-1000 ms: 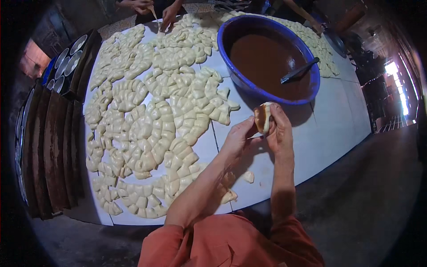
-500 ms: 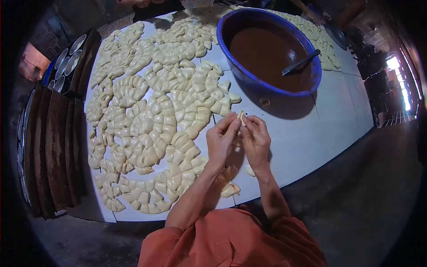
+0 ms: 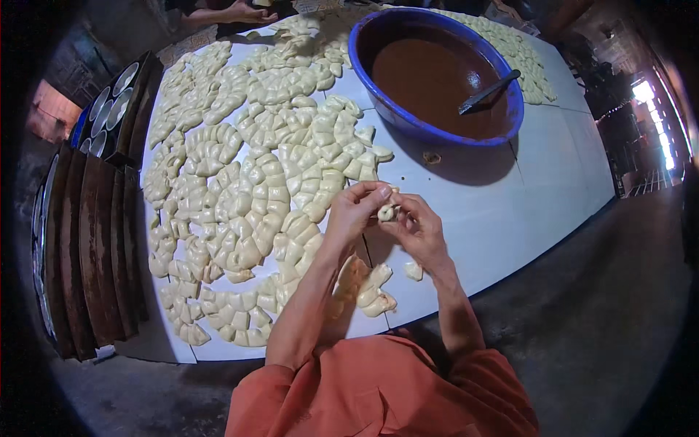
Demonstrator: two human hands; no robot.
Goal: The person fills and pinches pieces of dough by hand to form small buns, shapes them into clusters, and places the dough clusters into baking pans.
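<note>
A small pale piece of dough (image 3: 386, 213), curled up, is between my two hands. My left hand (image 3: 352, 213) pinches it with thumb and fingers, and my right hand (image 3: 421, 234) grips its other side with fingers closed. Many cut pieces of pale, glossy dough (image 3: 255, 204) lie in clusters on the white table top (image 3: 546, 182), with a few loose pieces (image 3: 413, 271) near my right forearm. Behind my hands stands an oval blue tub (image 3: 422, 135) of brown thick liquid (image 3: 422, 76), a dark utensil (image 3: 488, 93) lying in it.
At the left stand stacked dark trays (image 3: 95, 247) and a rack of round metal tins (image 3: 109, 109). Another person's hands (image 3: 247, 14) show at the far edge of the table. More dough (image 3: 510, 54) lies beyond the tub, and a grey floor (image 3: 553, 335) shows at the right.
My hands have come down and toward me from near the tub. The brown-smeared side of the piece no longer shows; it looks curled up and pale. The other person's hands have moved.
</note>
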